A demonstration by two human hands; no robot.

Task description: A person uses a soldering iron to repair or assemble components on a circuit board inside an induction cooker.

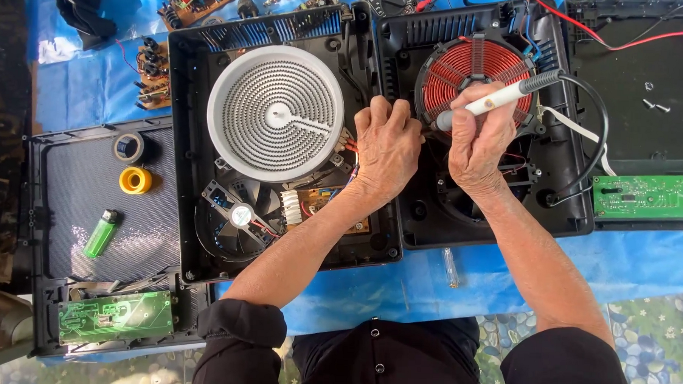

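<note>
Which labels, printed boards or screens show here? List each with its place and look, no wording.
Fan sticker: small round white label on the black fan hub, in the left housing below the grey heating disc.
Green circuit board: lower left corner, rectangular, pale printed traces.
Second green circuit board: right edge, long rectangle, small white markings.
Green lighter: on the grey panel at left; label not discernible.
No lit screen is in view.
</note>
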